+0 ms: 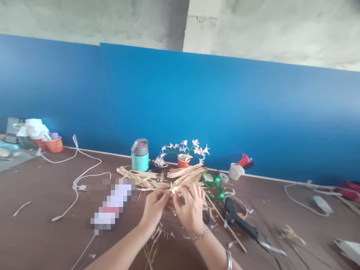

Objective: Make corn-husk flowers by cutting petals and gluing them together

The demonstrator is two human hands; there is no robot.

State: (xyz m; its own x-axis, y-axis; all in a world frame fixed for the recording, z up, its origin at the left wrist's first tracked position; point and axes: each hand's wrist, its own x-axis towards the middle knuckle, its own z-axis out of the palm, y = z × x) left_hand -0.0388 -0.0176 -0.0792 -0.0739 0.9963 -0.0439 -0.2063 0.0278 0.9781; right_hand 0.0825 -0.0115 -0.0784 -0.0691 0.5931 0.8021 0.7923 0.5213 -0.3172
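Observation:
My left hand (155,204) and my right hand (189,204) meet over the middle of the table, fingertips pinched together. Between them is a small pale husk piece (174,188), mostly covered by the fingers; its exact shape is hard to make out. Both hands appear closed on it. Just beyond lie dried corn husks (187,173) in a loose heap. A red paper cup (183,162) behind them holds green stems with pale husk flowers (196,143). To the right of my right hand rests a black glue gun (239,219), beside a thin wooden stick (225,221).
A teal flask (140,161) stands at the back. Green ribbon (218,187), a tape roll (224,177) and a white cup (235,171) sit to the right. White cables (84,174) and a blurred-out object (114,206) lie left. A blue partition (210,108) rises behind the table.

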